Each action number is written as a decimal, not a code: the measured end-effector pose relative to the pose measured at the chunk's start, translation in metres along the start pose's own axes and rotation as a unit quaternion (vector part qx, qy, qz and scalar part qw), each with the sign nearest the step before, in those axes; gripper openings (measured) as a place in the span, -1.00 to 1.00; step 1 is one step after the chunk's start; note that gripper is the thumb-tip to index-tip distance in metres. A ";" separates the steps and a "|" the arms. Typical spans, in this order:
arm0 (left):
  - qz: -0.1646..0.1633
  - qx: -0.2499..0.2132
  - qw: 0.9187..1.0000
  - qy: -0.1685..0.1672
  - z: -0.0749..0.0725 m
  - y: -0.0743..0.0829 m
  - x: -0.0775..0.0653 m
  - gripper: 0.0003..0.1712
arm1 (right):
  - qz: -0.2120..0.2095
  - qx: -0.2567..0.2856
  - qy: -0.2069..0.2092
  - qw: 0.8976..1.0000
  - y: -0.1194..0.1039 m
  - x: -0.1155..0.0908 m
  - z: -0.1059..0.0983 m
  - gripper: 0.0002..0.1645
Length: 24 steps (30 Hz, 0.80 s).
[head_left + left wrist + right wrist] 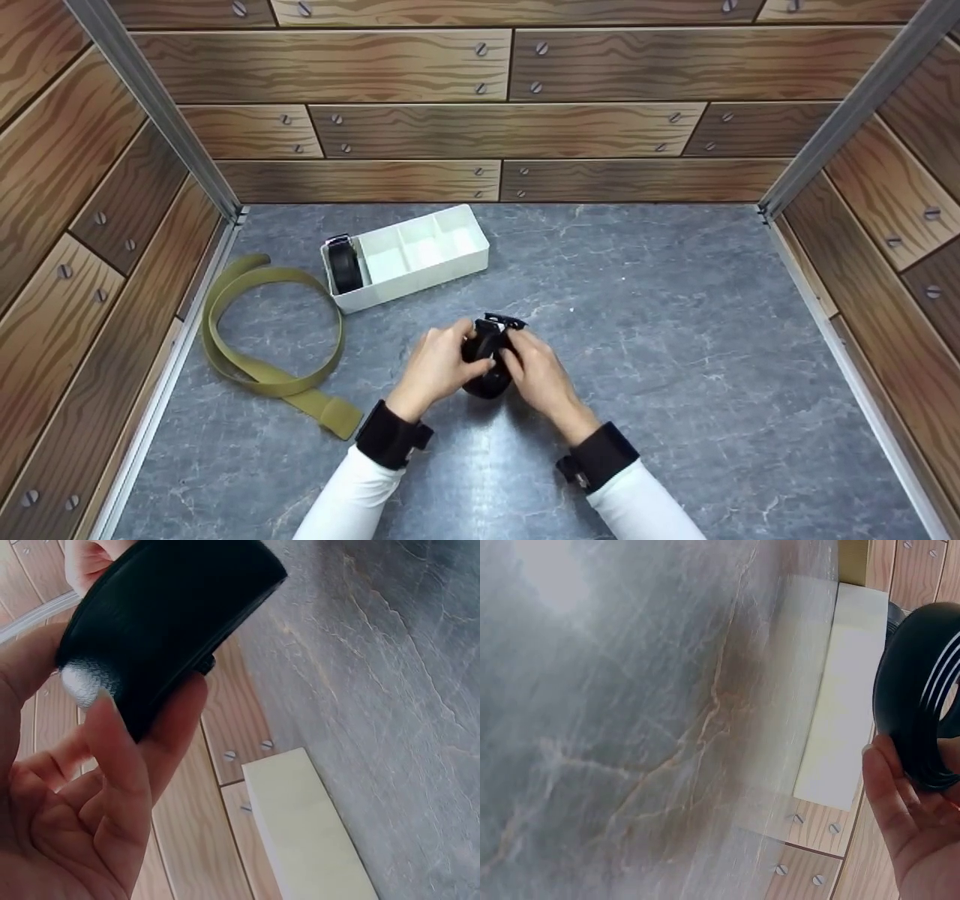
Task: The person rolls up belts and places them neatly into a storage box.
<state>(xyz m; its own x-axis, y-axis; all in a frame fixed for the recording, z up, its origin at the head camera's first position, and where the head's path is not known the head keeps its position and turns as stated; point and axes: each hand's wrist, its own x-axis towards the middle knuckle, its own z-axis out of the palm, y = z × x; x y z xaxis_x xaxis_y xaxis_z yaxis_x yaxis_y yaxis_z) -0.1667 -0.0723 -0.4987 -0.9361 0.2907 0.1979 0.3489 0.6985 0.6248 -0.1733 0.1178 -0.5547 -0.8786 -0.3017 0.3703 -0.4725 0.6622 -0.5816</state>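
While both hands work near the middle of the grey, marble-patterned surface (pixel 675 337), the left hand (pixel 439 363) curls its thumb and fingers round one side of a glossy black coiled belt (pixel 487 385), and the right hand (pixel 540 375) grips its other side, so neither is spread wide. A black buckle (pixel 505 321) stands out at the end of the coil toward the far edge; whether the coil touches the surface cannot be told. Rolling or tightening this belt looks to be the step in hand. Next, the move seems to call for holding the turns snug with one hand while the other settles the buckle. Toward the far edge, left of the middle, stands a white, rectangular divided tray (pixel 420 287), whose leftmost compartment holds another black coil (pixel 346 268). Nearer the left edge, an olive-green flat strap (pixel 279 387) lies in loose loops just beside the tray.
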 end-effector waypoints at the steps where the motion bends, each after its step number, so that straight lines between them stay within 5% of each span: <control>1: -0.003 -0.001 1.000 -0.003 -0.001 0.000 0.000 -0.60 | -0.001 -0.001 -0.003 1.000 0.000 0.000 0.000 -0.57; 9: -0.029 -0.004 1.000 -0.011 0.001 0.003 -0.003 -0.58 | -0.021 -0.017 -0.009 1.000 0.000 0.000 0.001 -0.57; 24: -0.022 0.004 0.997 0.068 0.000 0.000 -0.006 -0.71 | -0.004 0.009 -0.024 1.000 -0.007 0.008 -0.002 -0.57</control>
<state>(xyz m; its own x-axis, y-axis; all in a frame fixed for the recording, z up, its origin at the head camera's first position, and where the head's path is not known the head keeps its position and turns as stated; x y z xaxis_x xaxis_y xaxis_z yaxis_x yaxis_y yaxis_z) -0.1609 -0.0747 -0.4998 -0.9477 0.1682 0.2714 0.3070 0.7136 0.6297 -0.1774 0.1123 -0.5459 -0.8769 -0.3395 0.3404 -0.4803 0.6473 -0.5919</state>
